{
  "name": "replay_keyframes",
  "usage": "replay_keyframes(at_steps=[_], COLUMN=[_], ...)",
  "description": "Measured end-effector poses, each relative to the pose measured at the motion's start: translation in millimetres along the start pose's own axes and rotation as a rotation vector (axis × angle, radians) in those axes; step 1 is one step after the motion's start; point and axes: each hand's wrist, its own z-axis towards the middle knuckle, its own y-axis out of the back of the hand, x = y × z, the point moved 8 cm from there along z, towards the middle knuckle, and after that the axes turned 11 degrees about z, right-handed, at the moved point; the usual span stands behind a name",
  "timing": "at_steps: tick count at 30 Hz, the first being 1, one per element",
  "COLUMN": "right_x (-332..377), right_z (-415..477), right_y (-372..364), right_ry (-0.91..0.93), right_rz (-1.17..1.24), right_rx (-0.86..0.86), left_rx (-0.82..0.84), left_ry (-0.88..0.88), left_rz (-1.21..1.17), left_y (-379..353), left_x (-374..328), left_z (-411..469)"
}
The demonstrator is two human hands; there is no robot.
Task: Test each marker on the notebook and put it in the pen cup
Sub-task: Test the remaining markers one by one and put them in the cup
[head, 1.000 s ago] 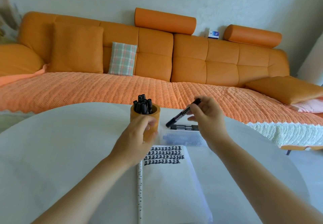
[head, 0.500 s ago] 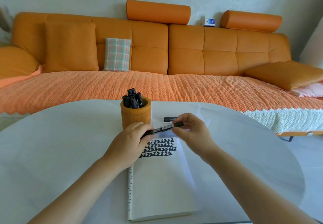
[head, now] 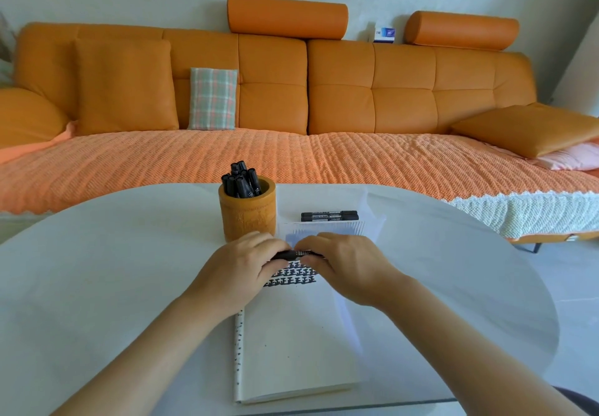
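A black marker (head: 295, 254) lies level between my two hands, just above the open notebook (head: 291, 344). My left hand (head: 241, 269) grips its left end and my right hand (head: 345, 265) grips its right end. Rows of black test marks (head: 293, 276) fill the top of the notebook page. Behind my left hand stands the orange pen cup (head: 248, 213), holding several black markers (head: 241, 180). Two more black markers (head: 329, 216) lie side by side on a clear ribbed box (head: 324, 229) beyond my hands.
Everything rests on a round white table (head: 113, 269); its far edge curves just beyond the cup. An orange sofa (head: 291, 107) with cushions fills the background behind it. Pale floor (head: 577, 286) shows to the right of the table.
My right hand brought the marker down from above the box to the notebook's top. My left hand left the pen cup and took the marker's other end; both hands have closed in together.
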Motion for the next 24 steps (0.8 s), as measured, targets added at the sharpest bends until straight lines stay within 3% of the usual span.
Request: replay_keyframes(at_steps=[3, 7, 15, 20, 24], right_x=[7, 11, 1, 13, 18], right_z=[0, -1, 5, 6, 5], right_y=[-8, -12, -21, -9, -3], right_ry=[0.066, 0.013, -0.032, 0.175, 0.279], right_rz=[-0.094, 0.091, 0.074, -0.141, -0.270], right_rx=[0.019, 0.057, 0.147, -0.044, -0.101], left_rx=[-0.005, -0.002, 0.024, 0.151, 0.187], left_ry=[-0.032, -0.025, -0.029, 0.169, 0.255], left_rz=[0.002, -0.020, 0.048, -0.160, -0.367], left_y=[-1, -3, -4, -15, -16], left_x=[-6, -8, -7, 4, 9], left_z=[-1, -3, -2, 2, 1])
